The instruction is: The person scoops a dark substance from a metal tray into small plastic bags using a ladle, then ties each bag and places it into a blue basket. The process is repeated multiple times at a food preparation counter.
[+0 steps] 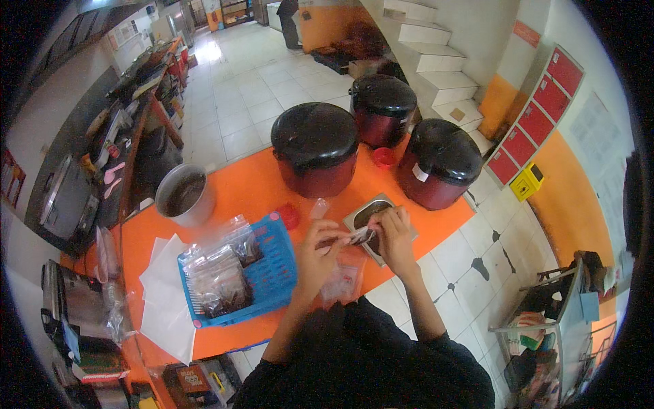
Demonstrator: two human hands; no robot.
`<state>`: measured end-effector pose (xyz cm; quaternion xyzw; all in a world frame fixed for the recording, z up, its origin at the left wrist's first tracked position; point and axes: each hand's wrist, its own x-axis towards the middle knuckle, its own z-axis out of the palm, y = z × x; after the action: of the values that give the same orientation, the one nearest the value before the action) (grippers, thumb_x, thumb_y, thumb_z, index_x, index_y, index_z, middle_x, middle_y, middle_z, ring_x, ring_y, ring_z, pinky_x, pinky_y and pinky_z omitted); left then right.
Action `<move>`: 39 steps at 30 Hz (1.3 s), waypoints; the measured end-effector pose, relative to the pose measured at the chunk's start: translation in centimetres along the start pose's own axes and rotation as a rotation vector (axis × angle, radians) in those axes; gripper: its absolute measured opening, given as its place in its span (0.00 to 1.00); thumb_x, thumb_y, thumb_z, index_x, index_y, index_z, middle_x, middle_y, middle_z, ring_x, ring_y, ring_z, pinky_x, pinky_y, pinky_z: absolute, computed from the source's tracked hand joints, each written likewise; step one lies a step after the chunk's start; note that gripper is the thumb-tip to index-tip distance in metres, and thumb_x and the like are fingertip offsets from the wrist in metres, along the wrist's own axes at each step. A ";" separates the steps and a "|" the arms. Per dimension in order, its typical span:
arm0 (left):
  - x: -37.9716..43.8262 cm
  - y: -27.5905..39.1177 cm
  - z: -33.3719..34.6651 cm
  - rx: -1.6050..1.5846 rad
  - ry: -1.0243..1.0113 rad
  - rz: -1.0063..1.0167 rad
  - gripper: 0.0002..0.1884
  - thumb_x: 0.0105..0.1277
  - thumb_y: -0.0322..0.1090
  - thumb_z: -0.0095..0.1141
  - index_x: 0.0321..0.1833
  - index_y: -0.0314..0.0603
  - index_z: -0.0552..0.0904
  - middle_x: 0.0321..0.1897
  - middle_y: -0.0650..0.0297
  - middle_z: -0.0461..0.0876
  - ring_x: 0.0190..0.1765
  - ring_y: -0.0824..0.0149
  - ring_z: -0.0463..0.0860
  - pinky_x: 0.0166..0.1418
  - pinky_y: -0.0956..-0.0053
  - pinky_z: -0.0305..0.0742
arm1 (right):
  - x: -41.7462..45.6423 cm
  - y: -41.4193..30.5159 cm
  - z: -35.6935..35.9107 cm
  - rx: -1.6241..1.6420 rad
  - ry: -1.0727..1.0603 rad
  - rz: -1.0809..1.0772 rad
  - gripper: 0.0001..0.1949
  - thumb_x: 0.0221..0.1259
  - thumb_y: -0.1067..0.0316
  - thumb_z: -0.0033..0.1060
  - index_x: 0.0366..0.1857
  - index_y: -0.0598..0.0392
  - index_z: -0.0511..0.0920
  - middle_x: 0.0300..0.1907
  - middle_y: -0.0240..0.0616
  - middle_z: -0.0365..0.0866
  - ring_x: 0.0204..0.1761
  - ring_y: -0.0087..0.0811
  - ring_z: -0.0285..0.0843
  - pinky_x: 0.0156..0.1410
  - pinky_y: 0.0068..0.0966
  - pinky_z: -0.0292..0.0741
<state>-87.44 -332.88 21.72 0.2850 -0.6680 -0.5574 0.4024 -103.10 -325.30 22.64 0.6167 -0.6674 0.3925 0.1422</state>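
My left hand (322, 250) pinches one side of a small clear plastic bag (361, 236) with dark contents. At the bag's other side, the fingertips of my right hand (394, 237) hold its edge. Both hands are above a rectangular stainless steel pan (351, 220), which they partly cover; what lies in it is dark and hard to make out. Several flat clear plastic bags (341, 283) lie on the orange table by my left wrist. To the left, a blue plastic basket (278, 286) holds several filled clear bags (217, 281).
Three dark red containers with black lids (314, 176) (383, 122) (437, 189) stand along the table's far side. A grey pot (204, 204) stands at the left, behind white paper sheets (166, 301). Red plastic cups (288, 217) (383, 157) sit among them.
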 end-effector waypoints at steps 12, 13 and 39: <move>-1.0 1.2 -6.6 -0.127 0.224 0.137 0.24 0.55 0.19 0.61 0.45 0.41 0.59 0.32 0.55 0.83 0.38 0.70 0.82 0.45 0.78 0.76 | 3.1 -3.6 3.6 0.428 -0.120 -0.237 0.13 0.47 0.71 0.65 0.38 0.56 0.76 0.34 0.40 0.73 0.42 0.42 0.69 0.48 0.34 0.65; -1.2 1.3 -7.2 -0.144 0.240 0.119 0.24 0.55 0.19 0.61 0.45 0.41 0.58 0.32 0.56 0.83 0.38 0.70 0.82 0.44 0.78 0.76 | 3.4 -4.0 3.9 0.441 -0.139 -0.249 0.12 0.47 0.71 0.65 0.37 0.55 0.76 0.34 0.40 0.73 0.42 0.41 0.69 0.49 0.34 0.65; -3.2 -3.3 -18.0 0.612 0.221 0.001 0.10 0.53 0.24 0.60 0.38 0.38 0.78 0.31 0.59 0.82 0.37 0.66 0.82 0.44 0.75 0.74 | 2.3 -10.0 22.0 0.767 -0.541 -0.228 0.05 0.51 0.67 0.60 0.27 0.56 0.78 0.28 0.41 0.77 0.34 0.42 0.75 0.39 0.35 0.71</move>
<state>-70.64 -340.16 18.78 0.4512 -0.7569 -0.2962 0.3686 -87.69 -341.60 13.34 0.7738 -0.4157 0.4177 -0.2323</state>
